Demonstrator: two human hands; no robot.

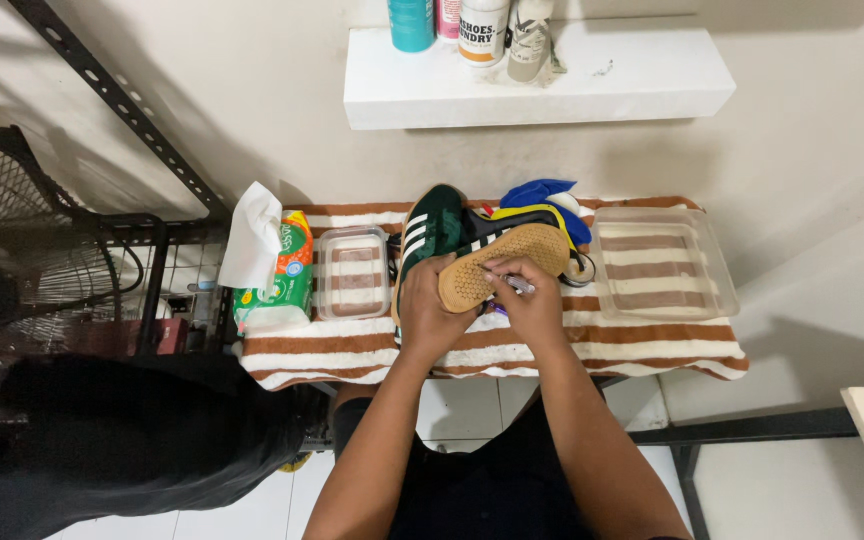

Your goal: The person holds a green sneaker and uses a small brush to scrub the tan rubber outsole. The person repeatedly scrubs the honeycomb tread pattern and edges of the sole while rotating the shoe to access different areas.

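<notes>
Head camera, looking down: my left hand (430, 300) is wrapped around a dark green sneaker (432, 228) with white stripes, holding it tipped over so its tan rubber sole (504, 262) faces up at me. My right hand (529, 297) pinches a thin silver tool (518, 285) against the near edge of that sole, fingers closed tight on it. The shoe sits over the middle of a brown and white striped towel (652, 345) spread on a small table. Just left of my left hand stands a small clear container (353, 272), and beside that a green pack of wipes (279, 275) with a white sheet sticking up. Well to the right lies a larger clear tray (660, 260). Behind the sneaker a blue cloth (542, 192) is bunched. Bottles (482, 28) stand on a white shelf (612, 75) above.
</notes>
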